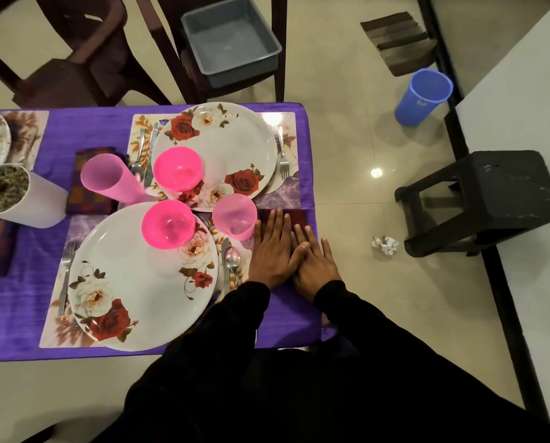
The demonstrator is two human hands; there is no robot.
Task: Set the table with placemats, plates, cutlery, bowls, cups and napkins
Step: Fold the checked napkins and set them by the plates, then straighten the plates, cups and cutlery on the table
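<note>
Both hands lie flat, fingers straight. Left hand [272, 251] and right hand [315, 263] press the dark napkin [296, 217], at 3 o'clock from the near plate [133, 282].

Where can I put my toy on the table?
On the bare purple cloth left of the near plate, by the table's front edge. Between the two plates it's crowded with pink bowls and cups.

Dark red checked napkin [294, 219] — flat on the purple cloth at the table's right edge, beside the light pink cup [234, 217] (upright).
</note>
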